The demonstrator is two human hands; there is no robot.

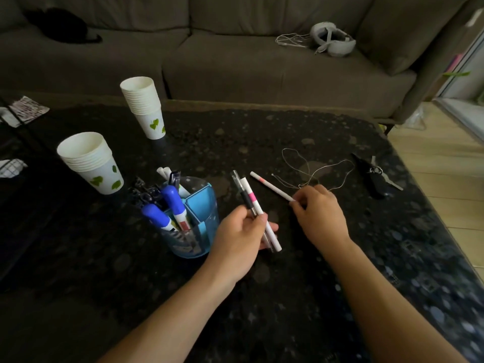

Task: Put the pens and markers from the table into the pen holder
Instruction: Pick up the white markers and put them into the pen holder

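A blue see-through pen holder (pixel 203 205) stands on the dark table and holds several markers with blue caps (pixel 171 199) and other pens. Just right of it, my left hand (pixel 242 231) is shut on two pens: a clear pen with a black grip (pixel 242 191) and a white pen with a pink band (pixel 252 197). My right hand (pixel 318 212) pinches the near end of a thin white pen (pixel 269 186) whose far end points up and left, low over the table.
Two stacks of white paper cups (pixel 91 163) (pixel 145 106) stand left and behind the holder. A thin looped cord (pixel 314 169) lies beyond my right hand, with keys and a dark fob (pixel 374 176) further right. A grey sofa lies behind the table.
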